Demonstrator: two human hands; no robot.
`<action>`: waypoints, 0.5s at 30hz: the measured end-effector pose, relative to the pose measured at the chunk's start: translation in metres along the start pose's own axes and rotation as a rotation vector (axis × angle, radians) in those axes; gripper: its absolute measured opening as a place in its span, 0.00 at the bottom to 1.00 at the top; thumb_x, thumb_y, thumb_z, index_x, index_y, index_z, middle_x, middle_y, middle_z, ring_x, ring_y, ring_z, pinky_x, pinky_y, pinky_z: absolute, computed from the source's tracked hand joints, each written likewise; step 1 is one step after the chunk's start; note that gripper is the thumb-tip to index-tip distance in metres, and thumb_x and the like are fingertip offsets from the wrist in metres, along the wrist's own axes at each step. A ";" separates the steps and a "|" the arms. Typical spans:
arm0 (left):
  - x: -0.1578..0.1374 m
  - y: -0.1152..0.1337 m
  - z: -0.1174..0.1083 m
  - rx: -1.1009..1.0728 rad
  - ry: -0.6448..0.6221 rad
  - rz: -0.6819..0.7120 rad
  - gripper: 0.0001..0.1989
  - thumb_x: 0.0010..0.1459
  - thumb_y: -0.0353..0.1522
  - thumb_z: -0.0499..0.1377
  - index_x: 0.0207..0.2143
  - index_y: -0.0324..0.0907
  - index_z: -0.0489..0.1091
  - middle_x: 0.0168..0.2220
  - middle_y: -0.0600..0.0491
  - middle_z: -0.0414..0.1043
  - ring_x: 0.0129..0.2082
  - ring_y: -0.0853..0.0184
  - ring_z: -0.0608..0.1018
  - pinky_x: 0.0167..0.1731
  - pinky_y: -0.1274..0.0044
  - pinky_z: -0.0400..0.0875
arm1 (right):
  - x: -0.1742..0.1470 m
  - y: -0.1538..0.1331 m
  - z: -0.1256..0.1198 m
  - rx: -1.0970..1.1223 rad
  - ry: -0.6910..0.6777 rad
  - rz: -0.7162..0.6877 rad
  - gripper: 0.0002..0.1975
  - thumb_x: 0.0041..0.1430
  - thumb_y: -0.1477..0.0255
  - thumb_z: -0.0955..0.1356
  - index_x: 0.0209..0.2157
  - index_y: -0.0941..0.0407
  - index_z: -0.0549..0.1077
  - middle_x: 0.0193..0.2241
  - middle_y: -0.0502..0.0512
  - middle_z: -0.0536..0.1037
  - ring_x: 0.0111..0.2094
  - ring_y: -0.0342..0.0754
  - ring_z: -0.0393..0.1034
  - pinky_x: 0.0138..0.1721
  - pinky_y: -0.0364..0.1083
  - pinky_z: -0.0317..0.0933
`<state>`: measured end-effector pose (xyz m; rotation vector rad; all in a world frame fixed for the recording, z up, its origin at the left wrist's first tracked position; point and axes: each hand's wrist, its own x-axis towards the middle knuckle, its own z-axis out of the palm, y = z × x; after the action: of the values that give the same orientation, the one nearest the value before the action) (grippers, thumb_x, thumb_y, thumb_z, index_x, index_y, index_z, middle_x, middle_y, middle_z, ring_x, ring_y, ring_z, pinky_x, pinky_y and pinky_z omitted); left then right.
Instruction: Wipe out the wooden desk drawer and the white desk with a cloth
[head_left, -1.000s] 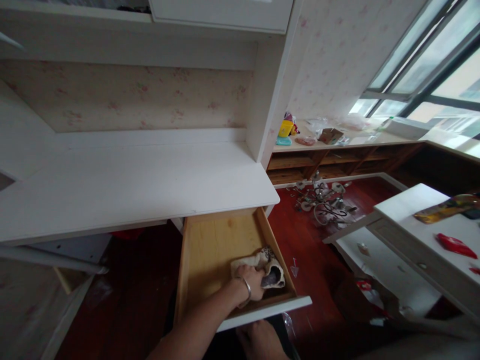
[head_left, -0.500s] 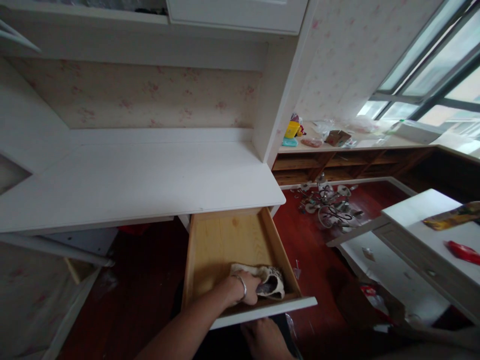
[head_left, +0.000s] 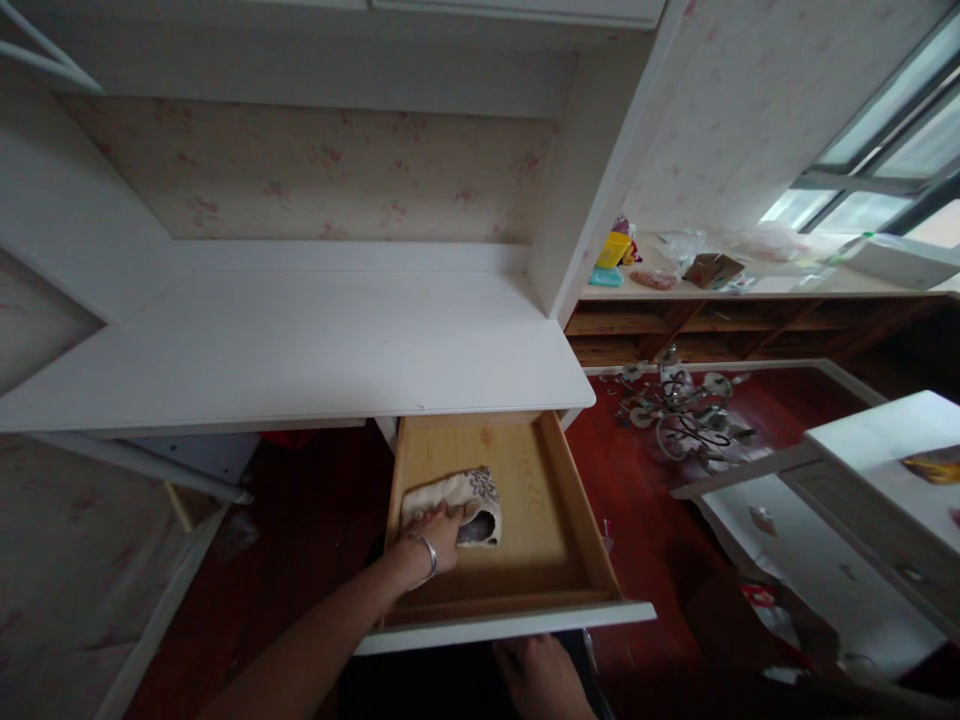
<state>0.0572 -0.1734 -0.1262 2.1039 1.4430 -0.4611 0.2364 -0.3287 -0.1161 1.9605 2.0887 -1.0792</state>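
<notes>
Cloth (head_left: 457,497) now at drawer's (head_left: 577,520) left side

No text, label, brand, number or sign can be read anywhere in the head view; the cloth (head_left: 456,500) in the open drawer (head_left: 570,520) carries only a dark printed pattern, with no letters. The packets and the small box (head_left: 712,268) on the far shelf (head_left: 787,290) are too small and blurred to make out any writing; the white desk (head_left: 300,345) bears no marking.
</notes>
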 end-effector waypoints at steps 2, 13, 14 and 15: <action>0.016 -0.007 -0.006 0.028 0.064 -0.002 0.34 0.48 0.31 0.55 0.60 0.51 0.56 0.61 0.43 0.57 0.52 0.52 0.71 0.49 0.61 0.67 | 0.002 0.000 0.001 -0.021 -0.025 0.018 0.17 0.64 0.71 0.59 0.38 0.51 0.79 0.37 0.58 0.80 0.42 0.55 0.74 0.41 0.46 0.63; 0.105 -0.029 -0.042 -0.019 0.158 -0.055 0.36 0.54 0.33 0.52 0.65 0.58 0.46 0.69 0.56 0.36 0.67 0.55 0.44 0.61 0.52 0.38 | 0.011 0.013 0.014 0.002 -0.088 0.082 0.14 0.60 0.70 0.62 0.34 0.48 0.80 0.36 0.55 0.81 0.41 0.54 0.75 0.40 0.44 0.63; 0.108 -0.026 -0.042 -0.027 0.166 -0.067 0.35 0.55 0.34 0.51 0.65 0.58 0.46 0.69 0.56 0.36 0.67 0.55 0.44 0.60 0.51 0.37 | 0.013 0.014 0.016 0.007 -0.086 0.086 0.13 0.59 0.70 0.63 0.34 0.48 0.80 0.36 0.55 0.81 0.41 0.55 0.75 0.40 0.45 0.63; 0.111 -0.022 -0.041 -0.033 0.171 -0.072 0.35 0.55 0.34 0.51 0.65 0.58 0.46 0.69 0.56 0.36 0.67 0.55 0.44 0.60 0.51 0.37 | 0.014 0.016 0.017 0.014 -0.082 0.090 0.13 0.59 0.70 0.63 0.34 0.48 0.80 0.37 0.55 0.81 0.42 0.55 0.75 0.41 0.45 0.63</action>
<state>0.0762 -0.0595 -0.1606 2.1128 1.6154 -0.2879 0.2419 -0.3271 -0.1429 1.9604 1.9377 -1.1389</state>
